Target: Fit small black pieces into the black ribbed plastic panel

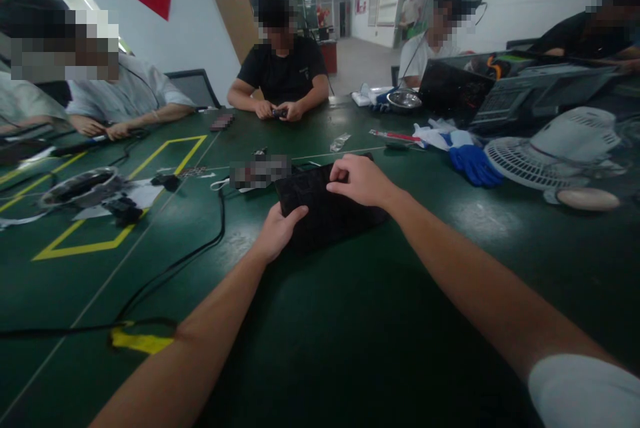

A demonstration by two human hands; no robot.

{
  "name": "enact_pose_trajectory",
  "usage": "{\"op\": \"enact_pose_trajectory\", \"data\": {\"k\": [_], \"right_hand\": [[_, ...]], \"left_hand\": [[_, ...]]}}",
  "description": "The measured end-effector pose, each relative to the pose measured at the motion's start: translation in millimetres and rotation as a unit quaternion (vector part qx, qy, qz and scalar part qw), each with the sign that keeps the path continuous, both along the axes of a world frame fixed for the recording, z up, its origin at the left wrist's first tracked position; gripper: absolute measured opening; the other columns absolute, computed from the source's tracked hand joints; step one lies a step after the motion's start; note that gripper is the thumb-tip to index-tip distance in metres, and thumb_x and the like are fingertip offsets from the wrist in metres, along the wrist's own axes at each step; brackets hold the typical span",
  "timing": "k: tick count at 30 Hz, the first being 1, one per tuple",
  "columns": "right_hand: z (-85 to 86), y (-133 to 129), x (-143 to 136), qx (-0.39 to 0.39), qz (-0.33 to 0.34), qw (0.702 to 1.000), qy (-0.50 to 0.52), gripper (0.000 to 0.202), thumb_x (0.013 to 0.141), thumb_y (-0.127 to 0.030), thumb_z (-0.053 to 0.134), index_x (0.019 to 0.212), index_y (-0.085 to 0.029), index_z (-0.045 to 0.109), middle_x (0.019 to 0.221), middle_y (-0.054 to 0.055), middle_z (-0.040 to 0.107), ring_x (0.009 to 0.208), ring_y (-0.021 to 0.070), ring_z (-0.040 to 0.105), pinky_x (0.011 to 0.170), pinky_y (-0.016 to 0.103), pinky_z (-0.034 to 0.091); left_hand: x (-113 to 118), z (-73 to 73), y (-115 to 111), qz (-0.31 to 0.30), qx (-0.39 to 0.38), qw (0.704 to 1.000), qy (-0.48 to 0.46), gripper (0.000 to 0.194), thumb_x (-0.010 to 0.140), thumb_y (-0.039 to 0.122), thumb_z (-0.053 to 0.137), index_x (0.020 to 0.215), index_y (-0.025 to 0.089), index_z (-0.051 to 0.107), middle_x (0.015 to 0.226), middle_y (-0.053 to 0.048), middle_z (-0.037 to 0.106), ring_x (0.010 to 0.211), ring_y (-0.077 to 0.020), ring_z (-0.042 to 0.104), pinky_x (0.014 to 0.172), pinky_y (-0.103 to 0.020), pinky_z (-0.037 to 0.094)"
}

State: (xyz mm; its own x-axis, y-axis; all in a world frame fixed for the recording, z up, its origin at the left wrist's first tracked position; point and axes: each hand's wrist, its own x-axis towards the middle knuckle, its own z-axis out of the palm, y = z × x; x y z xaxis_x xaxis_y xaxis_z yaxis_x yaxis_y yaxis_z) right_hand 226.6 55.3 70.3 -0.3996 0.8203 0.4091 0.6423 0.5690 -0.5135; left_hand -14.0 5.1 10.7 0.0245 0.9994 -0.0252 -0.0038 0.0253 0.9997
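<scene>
Head view: my left hand (275,231) grips the near left edge of a black flat case (335,223), thumb on top, other fingers mostly out of sight along the side. My right hand (361,180) is at the case's far right part, fingers curled in toward the thumb; can't tell if it pinches the material or just rests there. Case is right in front of me, mid-view, over the green counter (380,321); too dark to make out details on it. Just beyond its left end, a pixelated item (260,172), can't identify. Black cord (220,228) runs left of my left hand down toward my forearm, with yellow tape (145,341) beside it near the forearm. Farther left, a round metallic ring (83,185) by a yellow taped outline (83,251). To the right of my right hand, well apart: blue-and-white gloves (475,160), then a grey fan-like unit (575,141). Shiny metal bowl (405,100) behind the gloves. Across from me, a person in a black shirt (286,71) has both hands on a small dark object (280,113).
</scene>
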Motion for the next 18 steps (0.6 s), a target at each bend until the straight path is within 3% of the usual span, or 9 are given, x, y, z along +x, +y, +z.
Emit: {"op": "enact_pose_trajectory", "data": {"k": [5,18], "right_hand": [[-0.1,-1.4,-1.8,0.001,-0.013,1.000,0.000,0.012,0.090,-0.031,0.078,0.085,-0.021,0.074,0.089,0.003,0.067,0.081,0.0180,0.061,0.077,0.034,0.043],[3.1,5.4,5.2,-0.008,0.044,0.999,-0.002,0.005,0.091,-0.020,0.073,0.088,-0.018,0.077,0.089,0.004,0.068,0.080,0.0169,0.063,0.081,0.033,0.046]], "left_hand": [[0.2,-0.7,-0.3,-0.003,-0.002,1.000,-0.007,0.055,0.070,0.043,0.088,0.116,0.017,0.074,0.124,-0.011,0.081,0.122,-0.0387,0.072,0.112,-0.056,0.053],[0.0,1.5,-1.0,-0.006,0.001,1.000,-0.007,0.051,0.071,0.042,0.088,0.113,0.016,0.074,0.121,-0.012,0.081,0.117,-0.0364,0.074,0.108,-0.052,0.055]]}}
